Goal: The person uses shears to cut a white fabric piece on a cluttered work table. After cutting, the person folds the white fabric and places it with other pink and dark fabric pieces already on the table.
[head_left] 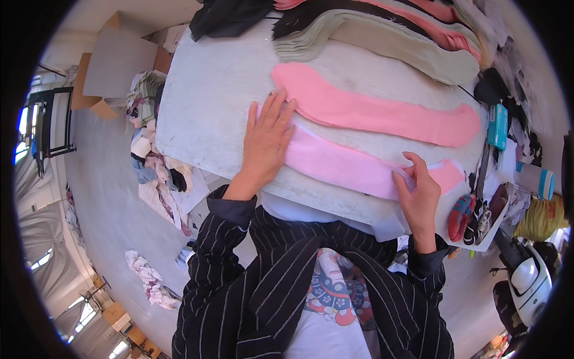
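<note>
At the centre of the frame a long light pink fabric piece [353,164] lies across the pale grey table [209,113], running from the middle toward the right. The left hand [266,143] rests flat on its left end, fingers spread and pointing toward the top of the frame, palm pressing the cloth down. The right hand [418,194], at the centre right, is closed on the right end of the same piece near the table's lower edge, thumb and fingers pinching the fabric's edge. The two hands are well apart, one at each end of the strip, which stretches between them.

Just above it in the frame lies a darker pink fabric piece [382,110] of similar curved shape, its left end just beside the left hand's fingertips. Further up, toward the top centre and top right, sits a stack of beige cut pieces [394,48]. A black cloth [230,18] lies at the top left of the table. At the right edge, a teal box [497,125] stands near the table's end. In the upper left, flattened cardboard [116,63] lies on the floor, with a heap of fabric scraps [152,155] beside the table's left side.
</note>
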The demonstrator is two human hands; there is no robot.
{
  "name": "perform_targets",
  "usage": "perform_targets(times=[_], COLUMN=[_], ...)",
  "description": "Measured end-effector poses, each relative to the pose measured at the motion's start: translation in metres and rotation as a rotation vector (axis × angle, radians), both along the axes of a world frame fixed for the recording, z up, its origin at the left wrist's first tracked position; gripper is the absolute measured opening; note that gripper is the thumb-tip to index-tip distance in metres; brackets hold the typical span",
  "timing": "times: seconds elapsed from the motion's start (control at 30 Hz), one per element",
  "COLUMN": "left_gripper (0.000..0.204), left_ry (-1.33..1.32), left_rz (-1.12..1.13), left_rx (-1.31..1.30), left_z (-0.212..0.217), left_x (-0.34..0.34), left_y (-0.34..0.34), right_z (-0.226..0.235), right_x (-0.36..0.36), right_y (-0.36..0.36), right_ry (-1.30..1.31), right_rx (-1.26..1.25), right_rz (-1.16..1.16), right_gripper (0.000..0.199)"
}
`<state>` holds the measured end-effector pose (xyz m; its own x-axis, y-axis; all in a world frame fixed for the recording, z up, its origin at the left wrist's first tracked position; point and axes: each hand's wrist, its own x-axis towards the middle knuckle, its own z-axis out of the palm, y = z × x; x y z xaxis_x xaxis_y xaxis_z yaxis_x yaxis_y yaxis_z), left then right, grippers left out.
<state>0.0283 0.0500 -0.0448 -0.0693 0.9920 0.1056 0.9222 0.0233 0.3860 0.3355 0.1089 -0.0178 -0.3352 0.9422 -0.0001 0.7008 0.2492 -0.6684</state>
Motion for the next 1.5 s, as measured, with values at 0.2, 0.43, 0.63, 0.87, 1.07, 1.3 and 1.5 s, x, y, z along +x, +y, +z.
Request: perform_targets(times=[0.2,0.43,0.63,0.87,1.07,1.3,1.5], left_gripper=[0.051,0.065,0.067,0.070,0.073,0.076,0.077], left_ry=[0.022,0.054,0.064,0.078,0.115,0.122,0.118], left_rz=[-0.295,-0.543,-0.550,-0.561,-0.555,-0.566,-0.569], left_rx=[0.189,-0.143,-0.158,-0.167,-0.189,-0.131,-0.119], left_z=[0.002,0.012,0.011,0.016,0.015,0.015,0.013], left_x=[0.050,0.082,0.080,0.083,0.082,0.082,0.081], left_y=[-0.002,0.015,0.015,0.017,0.015,0.016,0.015], right_z=[-0.003,0.013,0.029,-0.005,0.000,-0.005,0.002], right_x=[-0.001,0.032,0.088,0.085,0.103,0.105,0.099], right_y=[0.002,0.011,0.029,0.030,0.030,0.034,0.037], right_ry=[-0.036,0.055,0.151,-0.049,0.186,0.149,-0.014], right_rx=[0.042,-0.207,-0.251,0.109,-0.102,-0.048,0.147], right_rz=[0.027,0.064,-0.030,-0.108,-0.261,-0.316,-0.408], right_gripper=[0.042,0.045,0.044,0.047,0.051,0.053,0.046])
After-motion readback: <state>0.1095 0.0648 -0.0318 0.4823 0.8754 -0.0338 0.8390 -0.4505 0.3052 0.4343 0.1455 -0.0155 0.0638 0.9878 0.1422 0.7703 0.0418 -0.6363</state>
